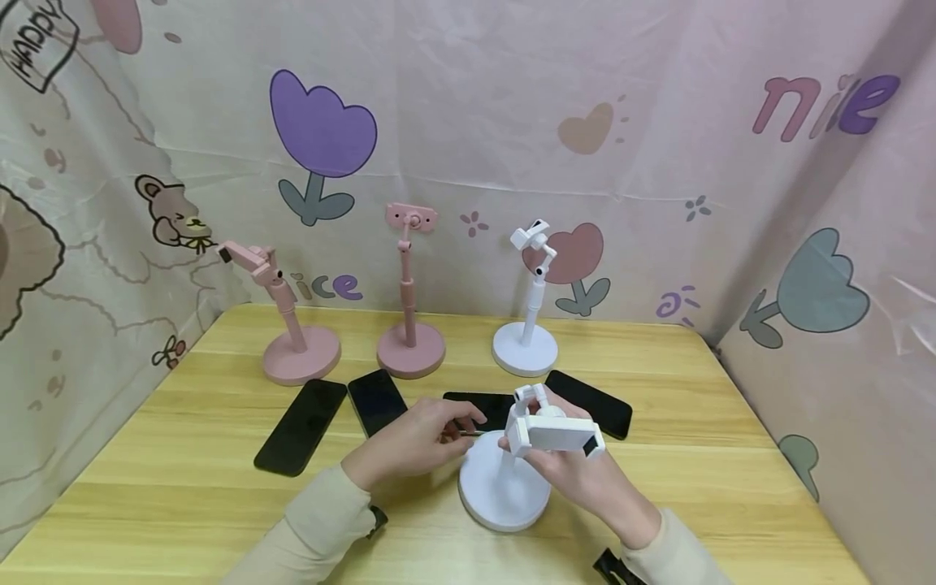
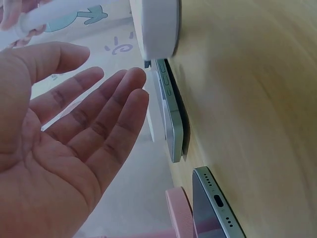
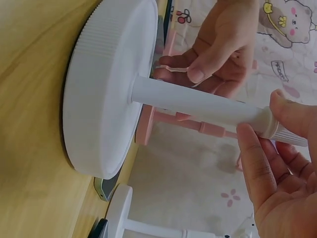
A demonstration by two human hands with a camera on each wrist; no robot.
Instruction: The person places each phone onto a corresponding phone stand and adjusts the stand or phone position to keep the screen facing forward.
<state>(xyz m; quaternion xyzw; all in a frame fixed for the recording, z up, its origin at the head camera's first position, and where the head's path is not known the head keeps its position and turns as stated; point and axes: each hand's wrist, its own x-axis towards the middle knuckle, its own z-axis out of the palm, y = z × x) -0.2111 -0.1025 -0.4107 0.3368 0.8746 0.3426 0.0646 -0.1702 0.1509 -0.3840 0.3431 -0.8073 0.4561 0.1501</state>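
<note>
A white phone stand (image 1: 504,487) with a round base stands on the table, its clamp head (image 1: 556,435) tilted up toward me. My right hand (image 1: 578,475) grips its pole just below the clamp; in the right wrist view, thumb and fingers (image 3: 257,168) lie around the collar of the pole (image 3: 198,101). To the left of the pole, my left hand (image 1: 420,435) hovers over the base's left edge with fingers loosely bent. Its palm faces the left wrist camera, thumb and fingers apart and nothing between them. A dark phone (image 1: 483,406) lies just behind the base, partly covered by the stand.
Two pink phone stands (image 1: 296,357) (image 1: 411,353) and another white stand (image 1: 525,349) stand along the back of the table (image 1: 658,504). More dark phones lie flat: two at left (image 1: 301,426) (image 1: 376,402), one at right (image 1: 588,404). A patterned curtain (image 1: 453,97) hangs behind and at the sides.
</note>
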